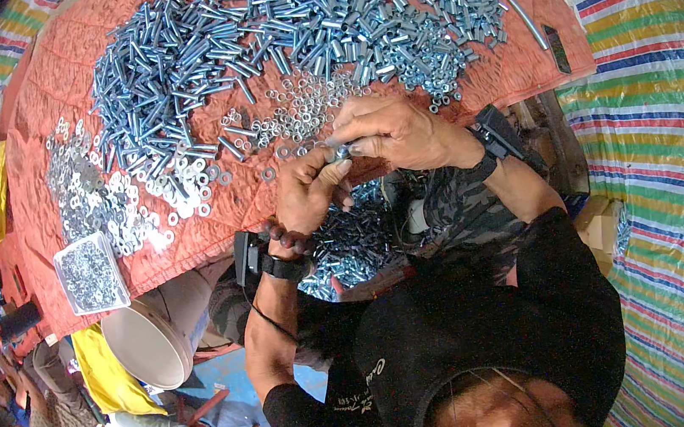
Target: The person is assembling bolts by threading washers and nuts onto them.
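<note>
Over the near edge of the red cloth, my left hand [305, 191] and my right hand [402, 129] meet, both with fingers pinched round a small bluish metal fastener [342, 152]. Fingers hide most of it, so its exact kind is unclear. Just beyond my hands lie loose ring washers [295, 108]. Farther off is a long heap of metal rods and sleeves [317, 12], with hex nuts [432, 74] at its right end. Flat washers [122, 193] spread to the left. Below my hands, dark and bluish metal pieces [354, 242] are piled near my lap.
A white square tub [98, 310] of small metal parts stands at the cloth's left corner, above a white bucket [141, 349]. A fork-like metal tool [525, 20] lies far right on the red cloth [504, 74]. Striped sheeting [648, 133] covers the right side. Another person [59, 410] is lower left.
</note>
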Motion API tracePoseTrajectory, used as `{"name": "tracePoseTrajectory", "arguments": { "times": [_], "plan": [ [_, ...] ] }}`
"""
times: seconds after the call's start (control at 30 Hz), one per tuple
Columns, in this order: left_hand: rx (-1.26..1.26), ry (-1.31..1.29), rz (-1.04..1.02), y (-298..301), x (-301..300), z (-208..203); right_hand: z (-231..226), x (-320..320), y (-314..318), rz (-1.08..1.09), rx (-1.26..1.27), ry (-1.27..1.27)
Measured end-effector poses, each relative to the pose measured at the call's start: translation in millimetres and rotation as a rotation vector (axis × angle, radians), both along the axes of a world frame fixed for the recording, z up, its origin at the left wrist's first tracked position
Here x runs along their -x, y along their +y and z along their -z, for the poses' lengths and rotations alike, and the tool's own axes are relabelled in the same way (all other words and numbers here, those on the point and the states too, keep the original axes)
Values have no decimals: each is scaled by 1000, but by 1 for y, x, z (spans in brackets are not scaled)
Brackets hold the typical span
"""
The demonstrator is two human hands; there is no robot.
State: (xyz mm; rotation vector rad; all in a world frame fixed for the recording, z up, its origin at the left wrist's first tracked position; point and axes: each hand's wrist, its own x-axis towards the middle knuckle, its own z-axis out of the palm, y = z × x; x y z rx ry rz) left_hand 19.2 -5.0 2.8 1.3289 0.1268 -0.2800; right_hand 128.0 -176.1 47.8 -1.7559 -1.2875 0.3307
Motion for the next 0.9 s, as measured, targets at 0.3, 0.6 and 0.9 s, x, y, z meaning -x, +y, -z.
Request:
{"name": "tracePoseTrajectory", "arguments": {
  "times": [0.3,0.6,0.9],
  "plan": [
    [-604,-384,-224,-2,0,12,-6,17,9,278,95,-74],
    [-644,-370,-317,-3,1,2,-8,24,12,404,125,168],
    [-720,-396,-336,-2,0,-5,-2,17,16,217,82,-170]
  ]
}}
